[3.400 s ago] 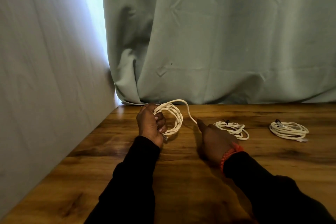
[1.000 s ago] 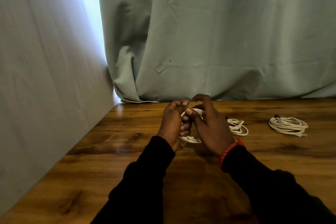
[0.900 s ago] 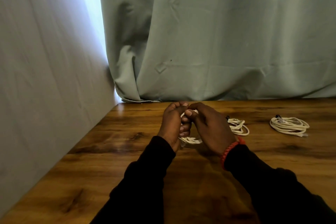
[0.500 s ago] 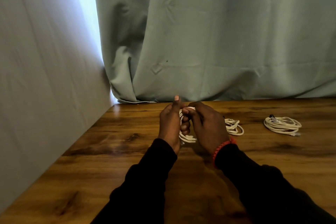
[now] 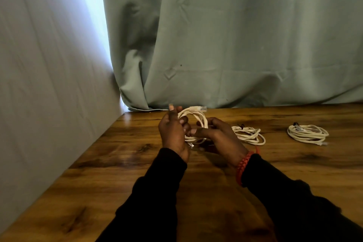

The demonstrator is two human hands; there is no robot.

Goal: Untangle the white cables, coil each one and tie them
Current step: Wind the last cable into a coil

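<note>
The person holds a coiled white cable (image 5: 193, 124) upright just above the table (image 5: 294, 163), near its far edge by the curtain (image 5: 235, 45). The left hand (image 5: 172, 133) has its grip closed around the left side of the coil, and the right hand (image 5: 220, 135) has its grip clamped on the right side and bottom of the loops. A plug end (image 5: 198, 108) sticks out at the top of the coil. Two more coiled cables lie on the table to the right: one (image 5: 249, 135) just beside the right hand, the other (image 5: 307, 134) well apart, each seemingly bound with a dark tie. The step in hand looks like finishing the third coil. The next move probably calls for keeping the loops pinched together with one hand while the other tucks in the loose end and fastens a tie; no spare tie is visible.
</note>
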